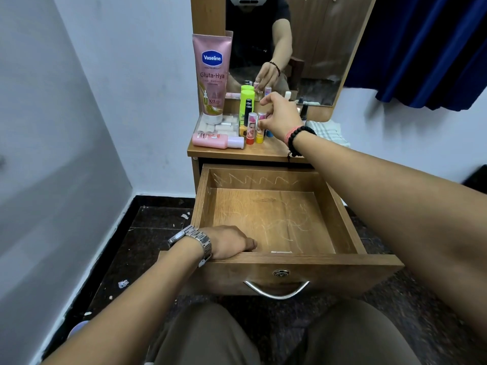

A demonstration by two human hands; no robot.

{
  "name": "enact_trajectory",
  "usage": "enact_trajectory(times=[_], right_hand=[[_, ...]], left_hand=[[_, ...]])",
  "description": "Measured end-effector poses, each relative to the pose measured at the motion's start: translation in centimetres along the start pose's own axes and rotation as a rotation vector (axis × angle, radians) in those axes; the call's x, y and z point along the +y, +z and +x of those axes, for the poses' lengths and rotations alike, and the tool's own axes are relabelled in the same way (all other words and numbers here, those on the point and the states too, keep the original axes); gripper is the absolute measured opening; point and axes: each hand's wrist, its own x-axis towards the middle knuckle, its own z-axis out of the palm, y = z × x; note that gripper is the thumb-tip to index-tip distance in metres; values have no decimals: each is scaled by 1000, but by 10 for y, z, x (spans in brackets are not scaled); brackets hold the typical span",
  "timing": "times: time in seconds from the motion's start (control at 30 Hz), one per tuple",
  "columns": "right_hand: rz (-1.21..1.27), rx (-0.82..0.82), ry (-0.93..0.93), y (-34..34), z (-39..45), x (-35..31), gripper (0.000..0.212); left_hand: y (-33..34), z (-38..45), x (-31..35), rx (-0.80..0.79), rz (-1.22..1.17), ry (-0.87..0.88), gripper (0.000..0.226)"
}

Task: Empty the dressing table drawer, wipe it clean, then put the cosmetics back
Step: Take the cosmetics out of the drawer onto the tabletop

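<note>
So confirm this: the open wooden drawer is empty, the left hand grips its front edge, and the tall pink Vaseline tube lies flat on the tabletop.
Wrong on the tall pink Vaseline tube: the head view shows it standing upright. The open wooden drawer is empty, and the left hand grips its front edge.

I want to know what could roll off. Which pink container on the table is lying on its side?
The small pink bottle at the front left; the Vaseline tube stands upright on its cap.
</note>
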Motion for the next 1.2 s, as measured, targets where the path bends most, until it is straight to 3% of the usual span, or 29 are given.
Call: enact_trajectory(times=[0.27, 0.53, 0.83, 1.2], right_hand=[[1, 12, -8, -7, -5, 2, 46], [109, 207, 13, -37, -54, 19, 35], [454, 109, 244, -35, -146, 12, 24], [808, 139, 418, -31, -213, 24, 25]], left_hand=[[1, -1, -1, 62, -164, -9, 40], [6, 1, -4, 232, -285, 28, 33], [10, -4, -2, 452, -200, 8, 31], [8, -2, 4, 548, -159, -64, 17]])
